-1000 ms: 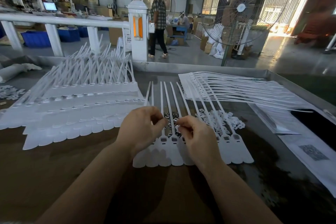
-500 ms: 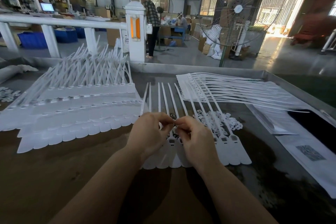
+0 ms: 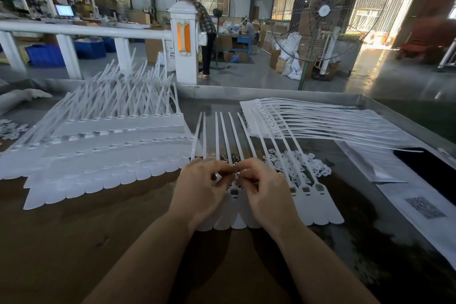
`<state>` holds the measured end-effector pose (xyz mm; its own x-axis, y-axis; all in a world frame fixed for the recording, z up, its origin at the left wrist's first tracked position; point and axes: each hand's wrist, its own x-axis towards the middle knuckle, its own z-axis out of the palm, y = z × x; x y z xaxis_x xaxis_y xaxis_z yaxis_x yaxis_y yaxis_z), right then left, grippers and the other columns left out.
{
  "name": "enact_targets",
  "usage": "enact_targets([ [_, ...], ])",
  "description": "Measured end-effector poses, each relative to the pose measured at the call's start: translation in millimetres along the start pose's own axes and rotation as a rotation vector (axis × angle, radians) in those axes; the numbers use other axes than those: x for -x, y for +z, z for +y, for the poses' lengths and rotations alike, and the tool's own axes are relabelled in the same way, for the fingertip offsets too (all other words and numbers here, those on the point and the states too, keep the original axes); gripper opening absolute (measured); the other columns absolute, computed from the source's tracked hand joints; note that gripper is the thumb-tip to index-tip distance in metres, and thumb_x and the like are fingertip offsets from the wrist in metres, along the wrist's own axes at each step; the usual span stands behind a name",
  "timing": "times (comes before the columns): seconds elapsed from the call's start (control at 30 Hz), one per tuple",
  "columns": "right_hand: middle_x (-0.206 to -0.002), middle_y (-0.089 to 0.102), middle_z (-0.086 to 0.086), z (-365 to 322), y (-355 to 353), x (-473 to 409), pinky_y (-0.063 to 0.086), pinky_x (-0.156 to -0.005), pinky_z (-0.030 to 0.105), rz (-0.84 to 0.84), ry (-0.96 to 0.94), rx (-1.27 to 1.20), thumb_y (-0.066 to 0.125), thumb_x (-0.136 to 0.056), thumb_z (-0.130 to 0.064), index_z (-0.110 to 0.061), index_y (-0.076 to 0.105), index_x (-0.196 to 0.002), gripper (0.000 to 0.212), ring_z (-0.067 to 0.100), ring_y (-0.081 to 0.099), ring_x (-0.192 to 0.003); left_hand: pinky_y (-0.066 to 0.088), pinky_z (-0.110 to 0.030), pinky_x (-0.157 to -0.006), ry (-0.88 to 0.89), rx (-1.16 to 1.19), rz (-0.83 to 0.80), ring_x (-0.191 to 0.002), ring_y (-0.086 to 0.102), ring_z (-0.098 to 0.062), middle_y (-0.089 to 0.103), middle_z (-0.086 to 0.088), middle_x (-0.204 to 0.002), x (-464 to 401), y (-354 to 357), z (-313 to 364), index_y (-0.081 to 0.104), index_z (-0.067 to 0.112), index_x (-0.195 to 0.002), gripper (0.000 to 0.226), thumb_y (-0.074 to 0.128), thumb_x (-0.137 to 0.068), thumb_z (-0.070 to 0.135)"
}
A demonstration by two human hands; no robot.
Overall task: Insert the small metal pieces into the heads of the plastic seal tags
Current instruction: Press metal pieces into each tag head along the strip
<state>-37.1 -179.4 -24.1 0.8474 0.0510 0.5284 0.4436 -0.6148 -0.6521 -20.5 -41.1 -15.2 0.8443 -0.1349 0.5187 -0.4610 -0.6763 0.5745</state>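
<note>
Pinching a small shiny metal piece between both hands' fingertips, left hand and right hand work mid-row over white plastic seal tags; several heads apparently remain unfilled.

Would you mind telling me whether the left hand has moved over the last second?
Yes. The left hand has shifted right along the row of seal tags, closing on the right hand until their fingertips meet.

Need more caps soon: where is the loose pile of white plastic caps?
Head view, right of both hands: white plastic caps lie under the seal tags' straps.
</note>
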Motion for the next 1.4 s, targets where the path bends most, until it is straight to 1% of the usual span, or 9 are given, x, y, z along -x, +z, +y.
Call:
enact_targets([
  [0.13, -0.092, 0.07, -0.001, 0, -1, 0, 0.054, -0.079, 0.029, -0.002, 0.003, -0.006, 0.059, -0.086, -0.002, -0.012, 0.064, -0.101, 0.019, 0.01, 0.065, -0.088, 0.037, -0.01, -0.071, 0.022, 0.011, -0.022, -0.079, 0.054, -0.007, 0.066, 0.014, -0.082, 1, 0, 1, 0.074, 0.024, -0.091, 0.011, 0.07, -0.081, 0.022],
  [0.27, -0.092, 0.07, 0.0, 0, -2, 0, 0.054, -0.079, 0.032, -0.013, 0.009, -0.012, 0.059, -0.086, -0.002, -0.012, 0.064, -0.101, 0.019, 0.012, 0.065, -0.089, 0.034, -0.007, -0.069, 0.044, -0.006, -0.039, -0.078, 0.052, -0.006, 0.06, 0.018, -0.077, 1, 0, 1, 0.073, 0.023, -0.088, 0.009, 0.069, -0.081, 0.022],
  [0.63, -0.092, 0.07, 0.0, 0, 0, -1, 0.054, -0.08, 0.031, -0.023, 0.027, -0.064, 0.06, -0.085, 0.0, -0.01, 0.067, -0.1, 0.02, 0.009, 0.065, -0.088, 0.036, -0.006, -0.067, 0.038, 0.001, -0.066, -0.075, 0.051, -0.001, 0.058, 0.019, -0.077, -1, 2, -3, 0.07, 0.023, -0.091, 0.009, 0.066, -0.084, 0.022],
  [0.8, -0.091, 0.07, -0.002, 1, 0, -2, 0.054, -0.08, 0.031, -0.017, 0.028, -0.056, 0.061, -0.084, 0.0, -0.011, 0.067, -0.1, 0.02, 0.009, 0.066, -0.087, 0.045, -0.018, -0.074, 0.016, 0.041, -0.084, -0.078, 0.056, -0.006, 0.065, 0.013, -0.082, -1, 1, -3, 0.072, 0.022, -0.093, 0.011, 0.067, -0.084, 0.019],
  [0.97, -0.09, 0.069, -0.005, 3, 2, -1, 0.053, -0.08, 0.025, 0.024, 0.031, -0.013, 0.062, -0.086, -0.006, -0.013, 0.068, -0.099, 0.016, 0.006, 0.064, -0.086, 0.042, -0.005, -0.068, -0.115, 0.186, -0.088, -0.076, 0.058, 0.006, 0.064, 0.02, -0.079, -3, -4, -9, 0.07, 0.026, -0.091, 0.012, 0.066, -0.084, 0.017],
  [1.07, -0.085, 0.066, -0.011, 4, 2, -1, 0.052, -0.078, 0.02, 0.051, 0.043, 0.002, 0.063, -0.086, -0.007, -0.015, 0.068, -0.096, 0.014, 0.003, 0.062, -0.083, 0.043, -0.006, -0.063, -0.192, 0.252, -0.077, -0.067, 0.059, 0.002, 0.064, 0.017, -0.074, -5, -8, -13, 0.069, 0.025, -0.088, 0.011, 0.065, -0.085, 0.015],
  [1.17, -0.084, 0.066, -0.011, 4, 2, -1, 0.051, -0.076, 0.016, 0.057, 0.032, 0.021, 0.062, -0.086, -0.006, -0.014, 0.068, -0.096, 0.014, 0.002, 0.062, -0.081, 0.042, -0.008, -0.063, -0.205, 0.235, -0.085, -0.069, 0.059, -0.001, 0.063, 0.016, -0.072, -7, -11, -16, 0.066, 0.029, -0.082, 0.016, 0.063, -0.086, 0.014],
  [1.27, -0.083, 0.063, -0.013, 3, 2, -1, 0.048, -0.075, 0.01, 0.061, 0.022, 0.036, 0.061, -0.086, -0.007, -0.014, 0.068, -0.096, 0.014, 0.0, 0.059, -0.079, 0.044, -0.016, -0.067, -0.258, 0.181, -0.079, -0.075, 0.059, -0.006, 0.064, 0.012, -0.078, -9, -14, -20, 0.069, 0.025, -0.085, 0.009, 0.064, -0.085, 0.017],
  [1.4, -0.086, 0.066, -0.01, 4, 1, 0, 0.046, -0.074, 0.007, 0.065, 0.025, 0.062, 0.063, -0.086, -0.007, -0.014, 0.069, -0.096, 0.014, 0.0, 0.059, -0.079, 0.044, -0.021, -0.061, -0.346, 0.202, -0.098, -0.071, 0.059, -0.012, 0.064, 0.006, -0.076, -9, -20, -29, 0.07, 0.021, -0.089, 0.006, 0.066, -0.085, 0.022],
])
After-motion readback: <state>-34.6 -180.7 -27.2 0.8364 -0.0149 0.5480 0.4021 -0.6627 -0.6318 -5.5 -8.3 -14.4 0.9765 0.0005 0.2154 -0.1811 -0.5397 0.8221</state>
